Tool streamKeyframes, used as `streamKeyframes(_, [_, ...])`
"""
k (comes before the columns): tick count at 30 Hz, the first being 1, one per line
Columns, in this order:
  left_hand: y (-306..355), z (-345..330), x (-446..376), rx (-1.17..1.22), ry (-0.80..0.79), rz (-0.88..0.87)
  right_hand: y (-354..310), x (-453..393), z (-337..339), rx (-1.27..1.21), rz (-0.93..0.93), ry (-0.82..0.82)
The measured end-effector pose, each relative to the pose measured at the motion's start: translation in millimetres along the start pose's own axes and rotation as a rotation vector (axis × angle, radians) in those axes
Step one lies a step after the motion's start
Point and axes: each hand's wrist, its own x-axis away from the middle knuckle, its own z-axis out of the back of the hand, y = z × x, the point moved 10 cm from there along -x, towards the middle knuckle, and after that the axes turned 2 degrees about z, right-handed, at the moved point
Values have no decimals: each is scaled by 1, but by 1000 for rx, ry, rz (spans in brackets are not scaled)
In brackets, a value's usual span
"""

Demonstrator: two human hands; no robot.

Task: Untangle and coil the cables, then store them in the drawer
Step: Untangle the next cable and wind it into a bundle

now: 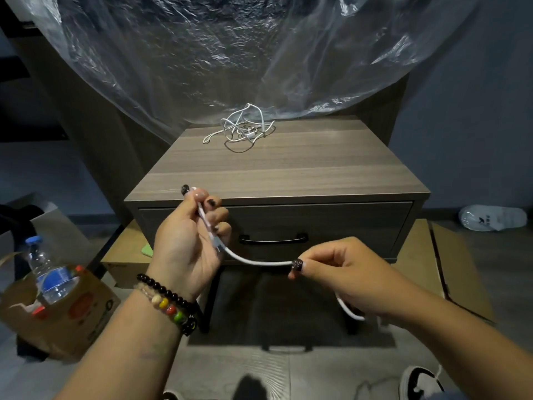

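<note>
Coiling step: the left hand (190,243) grips the plug end of one white cable (259,260), the right hand (343,272) pinches its run, in front of the closed drawer (331,226). Next, presumably, wind loops; the tangled cables (242,128) wait on the nightstand (288,168).

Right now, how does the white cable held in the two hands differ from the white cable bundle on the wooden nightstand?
The white cable in the hands is one strand stretched between left hand and right hand; the cable bundle on the nightstand is a tangled heap that nobody touches. The held cable hangs in front of the closed drawer; the bundle lies on top. Both are white.
</note>
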Motion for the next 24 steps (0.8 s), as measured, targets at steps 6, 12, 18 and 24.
streamKeyframes(6, [-27, -11, 2, -297, -90, 95, -12, 4, 12, 337, 157, 167])
streamKeyframes(12, [-59, -16, 13, -523, -175, 226, -42, 15, 10, 498, 476, 252])
streamKeyframes(18, [-94, -13, 26, -585, -190, 417, -52, 21, 14, 626, 579, 315])
streamKeyframes(24, [-104, -14, 24, -620, -261, 456, -53, 23, 16, 631, 574, 310])
